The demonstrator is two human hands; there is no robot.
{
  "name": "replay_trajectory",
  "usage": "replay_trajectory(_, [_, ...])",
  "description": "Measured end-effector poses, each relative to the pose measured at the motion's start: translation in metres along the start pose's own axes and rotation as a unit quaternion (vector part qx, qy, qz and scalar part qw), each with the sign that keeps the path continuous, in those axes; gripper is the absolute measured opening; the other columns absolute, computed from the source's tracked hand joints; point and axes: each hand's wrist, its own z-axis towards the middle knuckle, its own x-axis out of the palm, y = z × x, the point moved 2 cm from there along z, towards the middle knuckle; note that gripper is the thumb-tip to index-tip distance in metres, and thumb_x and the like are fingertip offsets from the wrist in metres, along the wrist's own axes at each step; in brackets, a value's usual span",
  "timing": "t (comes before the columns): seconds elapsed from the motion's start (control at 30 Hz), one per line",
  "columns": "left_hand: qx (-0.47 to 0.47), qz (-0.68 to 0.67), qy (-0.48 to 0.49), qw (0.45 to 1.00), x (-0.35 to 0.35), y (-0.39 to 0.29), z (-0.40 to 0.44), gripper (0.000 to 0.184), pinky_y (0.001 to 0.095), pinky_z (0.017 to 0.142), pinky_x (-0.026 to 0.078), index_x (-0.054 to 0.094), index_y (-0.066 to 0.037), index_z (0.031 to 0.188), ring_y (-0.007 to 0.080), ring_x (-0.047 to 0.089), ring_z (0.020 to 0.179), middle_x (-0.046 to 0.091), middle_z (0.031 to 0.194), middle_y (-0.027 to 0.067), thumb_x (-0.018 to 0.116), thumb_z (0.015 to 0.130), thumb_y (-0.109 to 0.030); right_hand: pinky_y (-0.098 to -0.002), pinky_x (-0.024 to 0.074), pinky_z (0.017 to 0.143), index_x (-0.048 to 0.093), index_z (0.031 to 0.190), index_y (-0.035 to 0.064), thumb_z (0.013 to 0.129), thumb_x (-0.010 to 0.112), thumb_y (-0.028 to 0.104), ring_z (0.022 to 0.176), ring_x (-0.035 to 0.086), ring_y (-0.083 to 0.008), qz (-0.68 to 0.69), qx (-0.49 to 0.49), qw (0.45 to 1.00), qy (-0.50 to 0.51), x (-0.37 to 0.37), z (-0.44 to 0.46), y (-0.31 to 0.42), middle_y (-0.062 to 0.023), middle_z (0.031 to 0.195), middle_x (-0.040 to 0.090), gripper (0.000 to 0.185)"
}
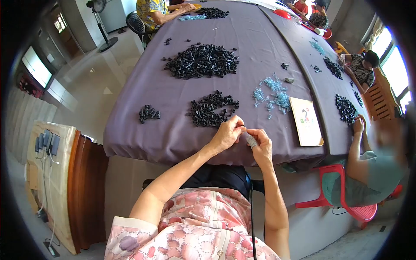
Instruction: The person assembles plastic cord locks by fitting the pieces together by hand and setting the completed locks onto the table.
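Observation:
My left hand (229,131) is closed in a pinch at the near edge of the table, with a bit of a small black part showing at its fingertips. My right hand (261,147) meets it there, its fingers curled together; what they hold is hidden. Around the right thumb is a pale grey, ribbed wrap (251,141). Just beyond my hands lies a pile of small black parts (212,109). Light-blue, thin springlike pieces (274,93) are scattered to the right of that pile.
A larger black heap (201,60) lies farther back, a small cluster (149,113) at left. A picture board (306,121) rests on the purple cloth (173,138). People sit along the table; one is at right, near a red chair (342,186).

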Motion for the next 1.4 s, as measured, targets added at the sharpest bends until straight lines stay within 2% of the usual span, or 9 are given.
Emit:
replay_trajectory(0.13, [0.002,-0.04,-0.012,0.999,-0.001,0.005,-0.002,0.009,0.0206,0.037,0.038,0.05,-0.002,0.09,0.0056,0.05,0.048,0.055,0.067,0.0018,0.057,0.085,-0.004,-0.0222,0.0474,0.062,0.061,0.094,-0.0005,0.078,0.055,-0.008,0.074,0.055,-0.0091,0.027,0.048,0.998,-0.004,0.0,0.002,-0.001,-0.0019,0.085,0.056,0.019])
replay_trajectory(0.37, [0.029,0.011,-0.037,0.999,-0.001,0.002,-0.005,0.016,0.0241,0.046,0.042,0.053,0.0,0.099,0.0073,0.05,0.049,0.059,0.071,0.0047,0.057,0.084,-0.004,-0.0217,0.0491,0.055,0.061,0.097,0.0005,0.08,0.056,-0.004,0.069,0.055,-0.009,0.036,0.099,0.994,0.002,0.0,0.019,0.001,-0.0041,0.08,0.06,0.019])
replay_trajectory(0.47, [0.022,0.005,-0.041,0.999,0.0,0.003,-0.005,0.017,0.0239,0.047,0.043,0.055,0.001,0.1,0.0075,0.051,0.05,0.06,0.071,0.0057,0.058,0.084,-0.005,-0.021,0.0486,0.052,0.062,0.097,0.0006,0.078,0.056,-0.004,0.067,0.055,-0.0093,-0.024,0.075,0.997,-0.019,0.002,0.034,-0.001,-0.0045,0.082,0.06,0.02])
replay_trajectory(0.63, [0.018,0.012,-0.038,0.999,-0.002,-0.002,-0.006,0.015,0.024,0.048,0.043,0.056,0.001,0.097,0.0072,0.051,0.05,0.059,0.066,0.0049,0.058,0.084,-0.007,-0.0353,0.0462,0.07,0.06,0.091,-0.0007,0.074,0.057,0.0,0.077,0.059,-0.0275,-0.226,-0.049,0.968,-0.097,-0.003,0.076,-0.006,-0.0162,0.085,0.06,0.018])
replay_trajectory(0.87, [0.041,0.03,-0.04,0.998,-0.002,-0.003,-0.007,0.015,0.0245,0.048,0.043,0.056,0.001,0.096,0.0076,0.051,0.05,0.059,0.065,0.0053,0.058,0.084,-0.008,-0.0415,0.0436,0.076,0.059,0.092,0.0028,0.075,0.058,0.007,0.085,0.055,-0.0334,-0.396,-0.077,0.911,-0.088,0.002,0.109,-0.029,-0.016,0.089,0.056,0.017])
replay_trajectory(0.97, [0.045,0.03,-0.041,0.998,-0.001,-0.001,-0.007,0.015,0.0251,0.048,0.043,0.056,0.0,0.095,0.008,0.051,0.049,0.059,0.064,0.0055,0.058,0.084,-0.008,-0.043,0.0431,0.075,0.057,0.092,0.004,0.076,0.056,0.008,0.086,0.054,-0.0353,-0.378,-0.036,0.924,-0.053,0.002,0.112,-0.02,-0.0159,0.089,0.055,0.017])
replay_trajectory(1.17, [0.041,0.026,-0.039,0.998,-0.002,-0.003,-0.007,0.014,0.025,0.048,0.042,0.056,0.0,0.096,0.0078,0.05,0.049,0.058,0.063,0.005,0.058,0.084,-0.008,-0.0431,0.0429,0.074,0.053,0.088,0.0035,0.076,0.05,0.003,0.084,0.054,-0.0362,-0.399,-0.129,0.906,-0.064,0.002,0.11,-0.035,-0.0171,0.088,0.055,0.012])
replay_trajectory(1.37, [0.041,-0.001,-0.047,0.998,0.0,0.002,-0.005,0.016,0.0241,0.047,0.042,0.055,-0.001,0.098,0.0071,0.05,0.049,0.059,0.067,0.0044,0.058,0.084,-0.006,-0.0411,0.0423,0.071,0.056,0.091,0.0019,0.076,0.048,-0.002,0.079,0.053,-0.0374,-0.244,-0.134,0.959,-0.062,-0.009,0.09,-0.023,-0.019,0.081,0.056,0.018])
replay_trajectory(1.4, [0.043,-0.007,-0.051,0.998,0.0,0.003,-0.005,0.016,0.024,0.046,0.043,0.054,0.0,0.099,0.0071,0.049,0.049,0.059,0.068,0.0043,0.058,0.084,-0.005,-0.0388,0.0424,0.067,0.056,0.092,0.0019,0.077,0.047,-0.002,0.074,0.054,-0.0339,-0.24,-0.109,0.963,-0.054,-0.011,0.088,-0.023,-0.0169,0.076,0.056,0.018])
